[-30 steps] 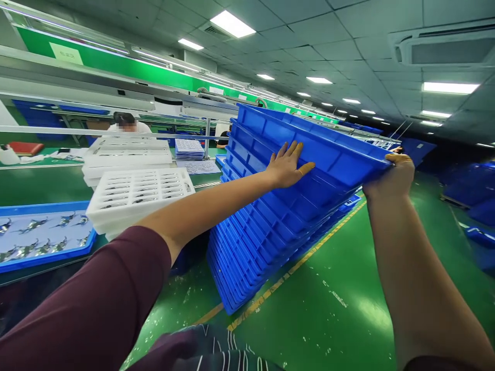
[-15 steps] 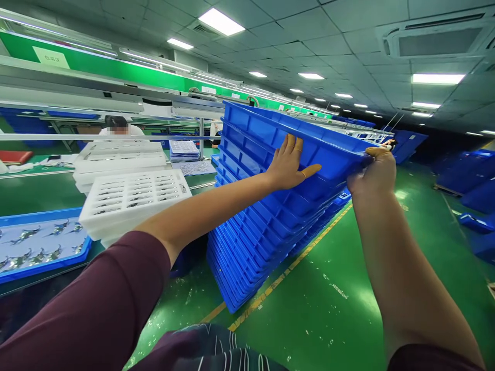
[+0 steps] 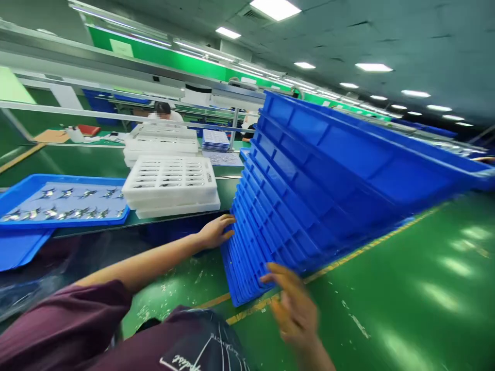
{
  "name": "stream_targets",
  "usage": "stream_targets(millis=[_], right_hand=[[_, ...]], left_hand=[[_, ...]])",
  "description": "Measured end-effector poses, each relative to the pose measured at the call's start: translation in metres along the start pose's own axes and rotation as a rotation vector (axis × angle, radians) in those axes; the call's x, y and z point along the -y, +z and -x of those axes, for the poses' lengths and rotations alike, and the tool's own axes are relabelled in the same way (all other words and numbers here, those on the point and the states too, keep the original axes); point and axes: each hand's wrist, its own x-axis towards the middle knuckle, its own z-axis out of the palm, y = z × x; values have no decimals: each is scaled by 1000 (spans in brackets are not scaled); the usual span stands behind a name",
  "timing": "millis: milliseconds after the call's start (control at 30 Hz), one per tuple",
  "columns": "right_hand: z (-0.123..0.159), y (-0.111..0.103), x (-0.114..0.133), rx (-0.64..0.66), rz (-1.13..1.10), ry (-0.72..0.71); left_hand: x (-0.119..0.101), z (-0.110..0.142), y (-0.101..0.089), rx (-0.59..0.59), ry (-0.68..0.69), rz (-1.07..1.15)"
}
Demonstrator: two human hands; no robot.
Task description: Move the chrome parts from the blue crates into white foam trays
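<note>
On my feed, the left hand (image 3: 216, 232) rests open against the near edge of a tilted stack of blue plastic trays (image 3: 305, 175), whose lower corner sits on the green floor (image 3: 386, 299). The right hand (image 3: 294, 309) is blurred, its fingers spread at the stack's bottom; I cannot tell if they touch it. White trays (image 3: 170, 180) sit on the tabletop (image 3: 77, 159) to the left.

One left hand (image 3: 216, 232), one right hand (image 3: 294, 309), one blue tray stack (image 3: 309, 175) and two white tray stacks (image 3: 170, 180).
</note>
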Motion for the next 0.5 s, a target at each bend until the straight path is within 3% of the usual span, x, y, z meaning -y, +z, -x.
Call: stream_targets(millis=[33,67,100,167,233,300,367,500], right_hand=[[21,12,-28,158,-2,76],[41,26,-56,465,8,252],[59,40,-82,542,7,418],[88,65,-125,444,-35,621],[108,87,-152,528,-125,751],[116,107,-164,666,-175,825],[115,132,-168,755,-157,848],[106,200,-169,817,-85,827]], left_hand=[[29,34,8,-14,-253,-3],[55,69,15,-33,-526,8],[76,106,21,-63,-768,36],[104,177,29,-97,-1055,74],[115,235,35,-142,-1196,121],[119,271,38,-196,-1293,194],[121,287,40,-264,-1355,278],[136,285,33,-369,-1350,434]])
